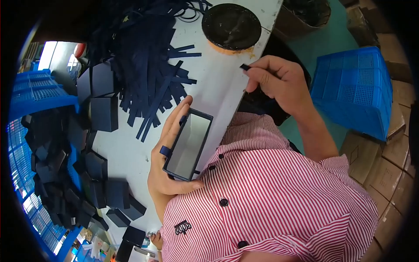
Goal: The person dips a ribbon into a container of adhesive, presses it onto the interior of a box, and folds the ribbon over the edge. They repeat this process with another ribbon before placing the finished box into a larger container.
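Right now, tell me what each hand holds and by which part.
The left hand grips a shallow dark box along its long side, thumb at the near end. The right hand pinches a short dark strip by one end.

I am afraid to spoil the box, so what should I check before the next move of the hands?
1. Left hand grips the open box: ok.
2. Right hand pinches the dark strip: ok.
3. Dark strip apart from the open box: ok.
4. Grey inside of the open box free of scraps: ok.
5. Glue on the dark strip: cannot tell.
6. Round black pad near the right hand: ok.
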`<state>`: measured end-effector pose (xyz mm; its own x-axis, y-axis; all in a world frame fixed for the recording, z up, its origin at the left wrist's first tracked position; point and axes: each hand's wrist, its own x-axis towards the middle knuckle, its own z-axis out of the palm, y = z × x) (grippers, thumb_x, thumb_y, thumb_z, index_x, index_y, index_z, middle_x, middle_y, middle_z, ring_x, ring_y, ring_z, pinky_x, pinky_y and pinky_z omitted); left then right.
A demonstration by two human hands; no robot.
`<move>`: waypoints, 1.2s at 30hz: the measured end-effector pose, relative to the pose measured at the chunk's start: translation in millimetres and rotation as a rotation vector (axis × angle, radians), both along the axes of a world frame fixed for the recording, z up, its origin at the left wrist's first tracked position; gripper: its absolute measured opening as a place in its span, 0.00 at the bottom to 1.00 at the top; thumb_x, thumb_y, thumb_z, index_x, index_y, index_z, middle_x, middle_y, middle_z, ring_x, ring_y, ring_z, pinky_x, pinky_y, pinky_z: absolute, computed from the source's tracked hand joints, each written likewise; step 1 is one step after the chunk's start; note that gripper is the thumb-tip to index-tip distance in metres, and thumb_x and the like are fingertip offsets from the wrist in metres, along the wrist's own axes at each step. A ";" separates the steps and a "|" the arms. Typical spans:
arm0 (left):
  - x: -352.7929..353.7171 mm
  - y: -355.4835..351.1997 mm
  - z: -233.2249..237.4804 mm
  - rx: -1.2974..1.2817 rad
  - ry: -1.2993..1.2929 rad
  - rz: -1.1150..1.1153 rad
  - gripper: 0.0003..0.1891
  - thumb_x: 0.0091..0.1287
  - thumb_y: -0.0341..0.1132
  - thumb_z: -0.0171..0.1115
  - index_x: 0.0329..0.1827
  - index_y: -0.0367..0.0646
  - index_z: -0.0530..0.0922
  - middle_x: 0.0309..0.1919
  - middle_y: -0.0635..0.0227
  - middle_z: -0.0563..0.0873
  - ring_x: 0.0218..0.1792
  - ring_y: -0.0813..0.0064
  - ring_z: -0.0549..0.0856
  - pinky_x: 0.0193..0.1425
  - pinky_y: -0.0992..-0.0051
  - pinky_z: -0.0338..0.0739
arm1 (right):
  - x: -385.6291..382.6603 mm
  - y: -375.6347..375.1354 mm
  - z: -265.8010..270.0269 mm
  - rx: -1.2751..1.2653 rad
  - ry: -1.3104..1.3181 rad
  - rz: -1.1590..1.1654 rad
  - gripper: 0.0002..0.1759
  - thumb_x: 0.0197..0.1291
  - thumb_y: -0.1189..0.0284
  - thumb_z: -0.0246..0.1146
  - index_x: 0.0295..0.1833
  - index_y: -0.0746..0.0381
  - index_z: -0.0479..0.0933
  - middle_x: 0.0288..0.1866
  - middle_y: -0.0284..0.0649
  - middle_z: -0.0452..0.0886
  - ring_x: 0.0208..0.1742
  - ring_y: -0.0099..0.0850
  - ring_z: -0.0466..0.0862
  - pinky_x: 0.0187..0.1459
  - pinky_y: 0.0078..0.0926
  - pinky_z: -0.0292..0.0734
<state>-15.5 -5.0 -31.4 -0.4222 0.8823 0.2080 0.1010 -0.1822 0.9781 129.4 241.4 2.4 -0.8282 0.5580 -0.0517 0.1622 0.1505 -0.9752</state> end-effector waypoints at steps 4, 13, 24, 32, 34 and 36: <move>12.1 8.7 3.3 -0.103 -0.096 0.081 0.63 0.19 0.52 0.77 0.71 0.37 0.70 0.68 0.42 0.72 0.70 0.44 0.70 0.72 0.51 0.64 | 1.5 16.0 -4.6 -0.272 -0.045 -0.173 0.08 0.67 0.71 0.63 0.41 0.66 0.81 0.27 0.33 0.81 0.17 0.13 0.68 0.18 0.12 0.59; 29.7 13.8 1.8 -0.182 -0.450 0.016 0.64 0.21 0.53 0.80 0.72 0.38 0.68 0.66 0.42 0.74 0.66 0.45 0.75 0.71 0.52 0.66 | -1.6 33.1 -23.0 -0.079 -0.108 -0.257 0.13 0.68 0.65 0.63 0.37 0.64 0.80 0.23 0.25 0.70 0.22 0.12 0.62 0.24 0.14 0.55; 39.9 -5.8 2.8 -0.375 -0.732 0.041 0.63 0.25 0.53 0.79 0.72 0.36 0.67 0.70 0.39 0.67 0.71 0.42 0.69 0.74 0.51 0.59 | -0.6 21.6 -37.0 -0.045 -0.047 -0.178 0.12 0.68 0.67 0.60 0.38 0.65 0.79 0.21 0.29 0.72 0.22 0.17 0.68 0.26 0.19 0.64; 21.3 9.1 -3.7 -0.368 -0.154 0.195 0.66 0.26 0.55 0.78 0.77 0.42 0.61 0.71 0.47 0.66 0.65 0.49 0.76 0.65 0.55 0.74 | -2.1 20.2 -20.5 -0.047 -0.225 -0.219 0.13 0.70 0.65 0.60 0.39 0.65 0.79 0.25 0.38 0.85 0.22 0.16 0.74 0.26 0.13 0.67; 23.4 16.7 -4.7 -0.358 -0.118 0.240 0.67 0.26 0.55 0.79 0.77 0.41 0.60 0.70 0.49 0.67 0.64 0.50 0.76 0.65 0.56 0.74 | -3.1 19.2 -19.3 -0.069 -0.204 -0.228 0.13 0.70 0.65 0.60 0.38 0.65 0.79 0.24 0.37 0.84 0.21 0.16 0.73 0.25 0.13 0.65; 22.7 21.0 -4.5 -0.347 -0.056 0.259 0.67 0.27 0.54 0.79 0.77 0.41 0.59 0.68 0.50 0.68 0.63 0.52 0.76 0.64 0.57 0.74 | -7.0 19.2 -17.8 -0.097 -0.185 -0.230 0.13 0.70 0.65 0.61 0.37 0.65 0.78 0.22 0.35 0.81 0.20 0.15 0.70 0.24 0.13 0.63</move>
